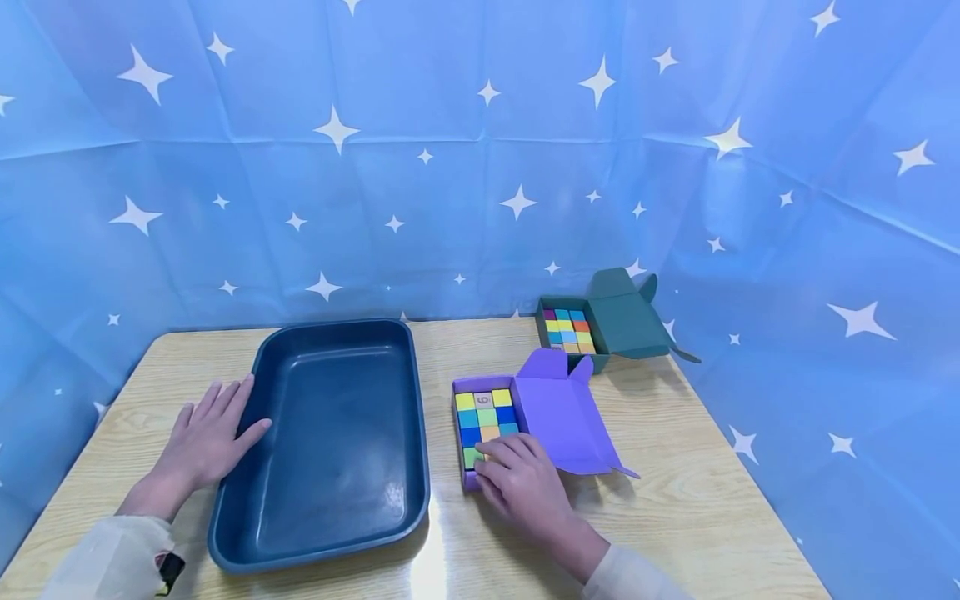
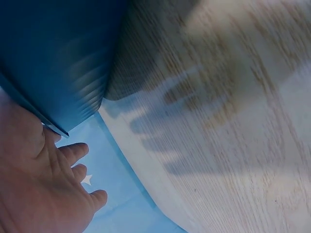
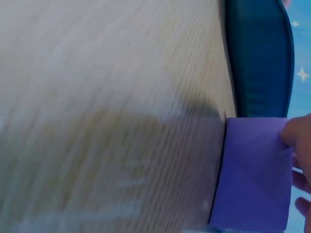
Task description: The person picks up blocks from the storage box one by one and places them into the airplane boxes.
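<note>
On the left of the head view, my left hand (image 1: 206,442) lies spread over the left rim of a dark blue tray (image 1: 322,550). Its thumb reaches over the inner side, and in the left wrist view the fingers (image 2: 73,153) extend past the tray's edge. At the near end of a purple box (image 1: 566,417) is my right hand (image 1: 528,492), fingers over the nearest coloured number blocks (image 1: 487,415). The right wrist view has the thumb at the top edge of the box's near wall (image 3: 255,170); the fingertips are partly hidden.
Behind the purple box, a dark green box (image 1: 630,321) with its lid folded back holds several coloured blocks (image 1: 567,331). Everything stands on a light wooden table (image 1: 697,500). A blue star-patterned cloth (image 1: 450,167) hangs around the back and sides.
</note>
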